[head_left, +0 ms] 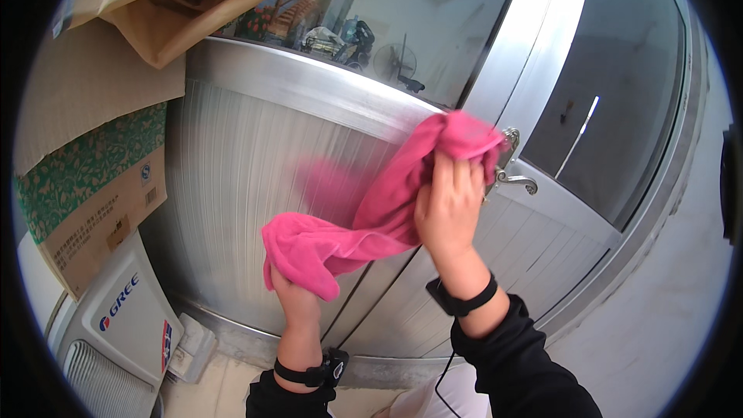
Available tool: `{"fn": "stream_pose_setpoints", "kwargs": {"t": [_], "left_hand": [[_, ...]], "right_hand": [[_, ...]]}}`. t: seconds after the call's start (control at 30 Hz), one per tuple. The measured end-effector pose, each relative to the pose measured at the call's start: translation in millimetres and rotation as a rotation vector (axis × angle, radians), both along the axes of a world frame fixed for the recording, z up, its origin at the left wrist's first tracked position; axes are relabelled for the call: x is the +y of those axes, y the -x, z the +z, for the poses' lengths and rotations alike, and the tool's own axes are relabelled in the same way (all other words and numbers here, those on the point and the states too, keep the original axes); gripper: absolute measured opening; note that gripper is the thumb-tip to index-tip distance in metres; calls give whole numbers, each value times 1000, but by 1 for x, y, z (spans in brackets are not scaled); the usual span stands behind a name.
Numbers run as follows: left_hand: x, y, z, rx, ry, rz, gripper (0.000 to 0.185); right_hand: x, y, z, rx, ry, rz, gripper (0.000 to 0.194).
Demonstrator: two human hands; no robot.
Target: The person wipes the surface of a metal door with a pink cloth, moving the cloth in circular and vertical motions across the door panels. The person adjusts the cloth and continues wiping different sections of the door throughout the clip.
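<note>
A pink cloth (383, 203) stretches between my two hands in front of a silver metal door (261, 145). My right hand (455, 203) presses one bunched end near the door's upper rail, just left of the ornate lever handle (518, 180). My left hand (296, 296) holds the other end lower down, its fingers mostly hidden under the cloth. Above the rail is a glass pane (429, 29) with reflections in it. A blurred pink reflection shows on the ribbed lower panel. Each wrist wears a black strap with a small device.
At the left stand a printed cardboard box (93, 226) and a white Gree appliance (127, 302). An open tan bag (191, 6) lies on top of cardboard. A pale block (194, 348) sits on the floor by the door. A white wall (650, 302) bounds the right.
</note>
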State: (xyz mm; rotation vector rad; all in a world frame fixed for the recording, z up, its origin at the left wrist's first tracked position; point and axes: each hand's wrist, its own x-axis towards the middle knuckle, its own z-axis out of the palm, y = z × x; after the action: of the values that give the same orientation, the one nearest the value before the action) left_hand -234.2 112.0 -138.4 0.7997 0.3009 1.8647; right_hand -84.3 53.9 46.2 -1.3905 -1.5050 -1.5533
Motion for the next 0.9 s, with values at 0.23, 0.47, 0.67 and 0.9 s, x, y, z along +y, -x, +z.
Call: {"fn": "stream_pose_setpoints", "kwargs": {"t": [0.23,0.47,0.67,0.9], "left_hand": [[-11,-4,14,-12,-46,-35,26],[-1,20,15,-70,73,-59,23],[22,37,6,-210,116,24,25],[26,26,-7,-123,124,6,23]], "right_hand": [[70,31,10,-55,244,-81,48],[161,109,21,-290,145,185,28],[204,165,23,-355,235,316,37],[174,121,-5,-501,357,247,51]]}}
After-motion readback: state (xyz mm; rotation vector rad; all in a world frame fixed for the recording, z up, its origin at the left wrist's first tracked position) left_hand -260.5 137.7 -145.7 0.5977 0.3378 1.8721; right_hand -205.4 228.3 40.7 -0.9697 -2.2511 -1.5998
